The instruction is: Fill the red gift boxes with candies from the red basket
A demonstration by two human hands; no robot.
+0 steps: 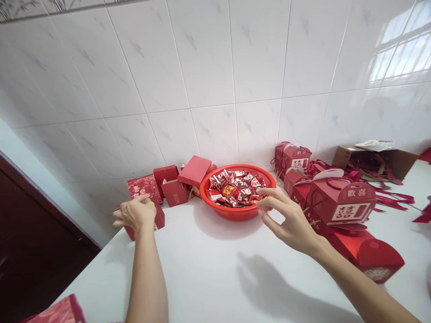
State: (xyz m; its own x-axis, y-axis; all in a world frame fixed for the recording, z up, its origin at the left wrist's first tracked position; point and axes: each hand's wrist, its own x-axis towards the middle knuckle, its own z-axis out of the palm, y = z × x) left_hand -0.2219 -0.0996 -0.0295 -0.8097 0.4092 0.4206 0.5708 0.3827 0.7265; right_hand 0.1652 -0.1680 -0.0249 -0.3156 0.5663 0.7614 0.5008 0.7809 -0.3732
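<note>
The left hand (pixel 134 213) is at the left of the frame, draped over a small red box (pixel 160 219) near the left edge of the bench (pixel 202 273). Its fingers are bent and spread, but the back of the hand hides the underside, so I cannot tell whether they grip the box or only rest on it. A push outward there could tip the box off the bench, as little surface lies beyond it.

Near the centre, a red plastic basket (pixel 235 214) holds a heap of wrapped sweets (pixel 235 190). The right hand (pixel 291 222) is at its right rim, thumb and fingers curved and partly open, with nothing visible between them. Sweets lie high near that rim; a careless drag of the fingers could spill some, and leaning on the rim might tilt the basket.

At the right of the frame, a handled box (pixel 348 214) sits on another red box (pixel 379 258), close to the right forearm. A sideways swing of that arm could knock the upper one down. Loose ribbons (pixel 392 197) beside them could snag.
</note>
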